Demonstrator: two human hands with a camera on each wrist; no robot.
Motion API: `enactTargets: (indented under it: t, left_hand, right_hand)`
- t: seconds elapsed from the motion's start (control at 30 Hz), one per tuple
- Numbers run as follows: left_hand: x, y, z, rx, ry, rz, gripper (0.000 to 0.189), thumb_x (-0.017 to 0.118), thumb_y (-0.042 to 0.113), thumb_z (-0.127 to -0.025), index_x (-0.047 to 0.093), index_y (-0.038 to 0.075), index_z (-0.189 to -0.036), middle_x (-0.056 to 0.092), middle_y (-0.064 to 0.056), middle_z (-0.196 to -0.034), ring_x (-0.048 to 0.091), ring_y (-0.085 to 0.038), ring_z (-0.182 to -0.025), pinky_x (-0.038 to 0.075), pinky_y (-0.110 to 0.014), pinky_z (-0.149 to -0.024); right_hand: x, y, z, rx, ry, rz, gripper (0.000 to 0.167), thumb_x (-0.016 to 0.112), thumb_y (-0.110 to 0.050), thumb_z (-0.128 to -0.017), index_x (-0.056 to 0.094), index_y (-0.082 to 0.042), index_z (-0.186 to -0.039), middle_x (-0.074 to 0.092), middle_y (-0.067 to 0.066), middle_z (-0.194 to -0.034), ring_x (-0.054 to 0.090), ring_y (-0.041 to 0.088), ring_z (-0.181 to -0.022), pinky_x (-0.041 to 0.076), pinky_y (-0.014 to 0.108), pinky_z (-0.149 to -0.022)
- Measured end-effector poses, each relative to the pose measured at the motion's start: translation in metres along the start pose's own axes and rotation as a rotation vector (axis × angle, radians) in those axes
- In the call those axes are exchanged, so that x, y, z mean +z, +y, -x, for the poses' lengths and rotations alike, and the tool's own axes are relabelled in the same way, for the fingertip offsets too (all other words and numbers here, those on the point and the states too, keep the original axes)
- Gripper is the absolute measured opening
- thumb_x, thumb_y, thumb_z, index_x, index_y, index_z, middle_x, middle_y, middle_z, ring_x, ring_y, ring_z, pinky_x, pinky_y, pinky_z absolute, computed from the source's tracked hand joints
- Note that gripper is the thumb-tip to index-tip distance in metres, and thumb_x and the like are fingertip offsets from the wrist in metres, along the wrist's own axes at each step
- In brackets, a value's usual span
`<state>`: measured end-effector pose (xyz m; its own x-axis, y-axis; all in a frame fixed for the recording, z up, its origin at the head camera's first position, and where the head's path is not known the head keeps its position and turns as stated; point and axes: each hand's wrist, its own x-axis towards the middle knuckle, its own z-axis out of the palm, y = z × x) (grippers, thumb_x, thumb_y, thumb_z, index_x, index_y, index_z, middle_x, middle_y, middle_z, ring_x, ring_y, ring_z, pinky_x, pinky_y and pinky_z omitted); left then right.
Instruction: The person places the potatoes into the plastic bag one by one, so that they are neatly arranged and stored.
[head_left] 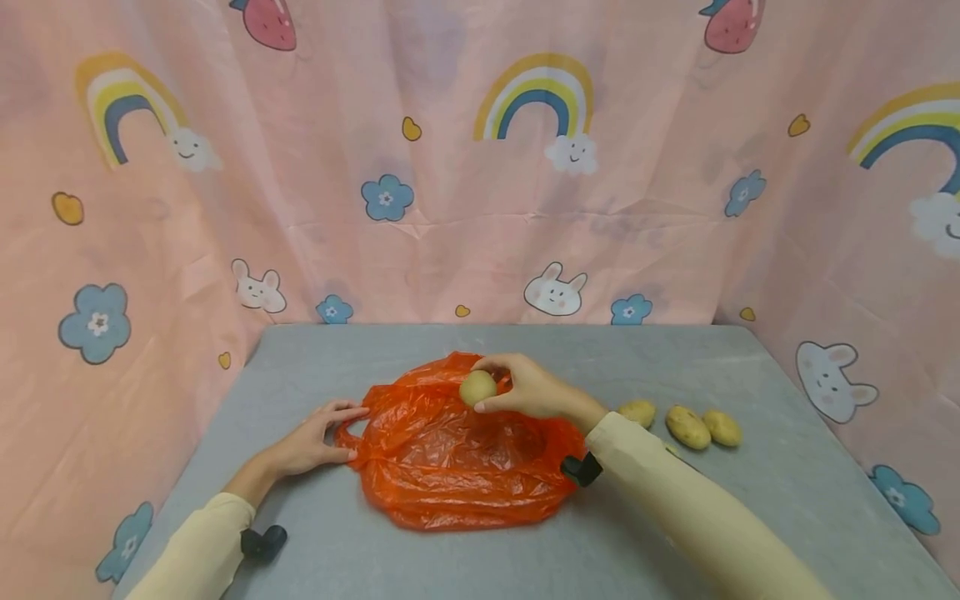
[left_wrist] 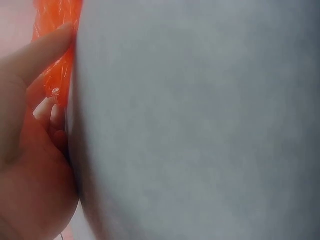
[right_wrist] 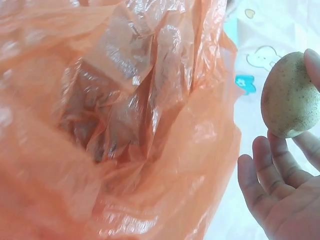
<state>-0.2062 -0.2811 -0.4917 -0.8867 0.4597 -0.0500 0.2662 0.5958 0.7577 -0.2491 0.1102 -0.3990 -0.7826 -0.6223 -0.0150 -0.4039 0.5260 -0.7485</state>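
Observation:
An orange plastic bag (head_left: 450, 467) lies spread on the grey table, its mouth gaping and its inside creased in the right wrist view. Above it my right hand (head_left: 522, 387) pinches a potato (right_wrist: 290, 95) between thumb and fingers. My left hand (head_left: 315, 437) rests at the bag's left end by a handle loop. Its thumb and fingers are spread apart and touch the plastic. In the left wrist view the thumb (left_wrist: 45, 52) lies against the orange film, while some fingertips are partly hidden.
To the right, beside my right sleeve, several potatoes (head_left: 687, 427) lie on the grey table (head_left: 772, 500); the sleeve partly covers that area. A pink patterned curtain (head_left: 450, 250) hangs behind the table and along its sides.

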Motion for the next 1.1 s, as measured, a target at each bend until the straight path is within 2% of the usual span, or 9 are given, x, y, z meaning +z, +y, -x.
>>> enactTargets:
  t: [0.2,0.37,0.6,0.8,0.9,1.1]
  left_hand:
    - [-0.001,0.001,0.0,-0.011,0.0,-0.007,0.065,0.078,0.028,-0.088,0.054,0.01,-0.146,0.039,-0.02,-0.152,0.031,-0.049,-0.141,0.021,-0.078,-0.11]
    - [-0.002,0.002,0.0,-0.012,0.0,-0.009,0.065,0.078,0.029,-0.088,0.054,0.01,-0.146,0.039,-0.02,-0.152,0.03,-0.049,-0.141,0.02,-0.078,-0.11]
    - [-0.001,0.002,-0.002,-0.01,-0.001,-0.014,0.065,0.078,0.029,-0.088,0.054,0.011,-0.146,0.04,-0.019,-0.152,0.031,-0.049,-0.14,0.021,-0.078,-0.11]
    - [-0.002,0.002,-0.001,-0.014,0.0,-0.012,0.066,0.078,0.029,-0.088,0.054,0.01,-0.146,0.04,-0.02,-0.152,0.03,-0.049,-0.141,0.02,-0.077,-0.11]
    - [-0.001,0.002,-0.001,-0.012,0.001,-0.016,0.066,0.078,0.03,-0.088,0.054,0.009,-0.146,0.04,-0.02,-0.152,0.03,-0.049,-0.141,0.02,-0.077,-0.11]
    - [-0.001,0.003,-0.001,-0.007,0.002,-0.008,0.067,0.078,0.029,-0.088,0.053,0.008,-0.146,0.04,-0.021,-0.153,0.03,-0.049,-0.141,0.021,-0.077,-0.11]
  right_hand:
    - [0.007,-0.007,-0.012,-0.006,-0.058,-0.026,0.059,0.079,-0.025,-0.089,0.058,-0.003,-0.139,0.062,0.012,-0.128,0.058,0.025,-0.108,0.053,0.033,-0.085]
    - [0.015,-0.01,-0.021,-0.02,-0.086,-0.011,0.059,0.08,-0.024,-0.088,0.058,-0.003,-0.139,0.062,0.012,-0.133,0.06,0.025,-0.106,0.053,0.03,-0.082]
    - [0.024,-0.013,-0.032,-0.003,-0.114,-0.004,0.06,0.081,-0.023,-0.087,0.058,-0.006,-0.14,0.064,0.009,-0.13,0.06,0.02,-0.099,0.052,0.029,-0.081]
    - [0.035,-0.016,-0.041,-0.012,-0.192,0.012,0.059,0.082,-0.022,-0.086,0.06,-0.008,-0.14,0.063,0.007,-0.134,0.06,0.021,-0.109,0.052,0.031,-0.087]
    - [0.044,-0.018,-0.045,-0.017,-0.228,0.039,0.056,0.082,-0.02,-0.086,0.062,-0.009,-0.137,0.065,0.005,-0.131,0.059,0.02,-0.111,0.051,0.031,-0.09]
    - [0.058,-0.023,-0.051,-0.012,-0.295,0.061,0.052,0.083,-0.017,-0.084,0.066,-0.012,-0.132,0.068,0.002,-0.123,0.058,0.017,-0.1,0.05,0.024,-0.084]
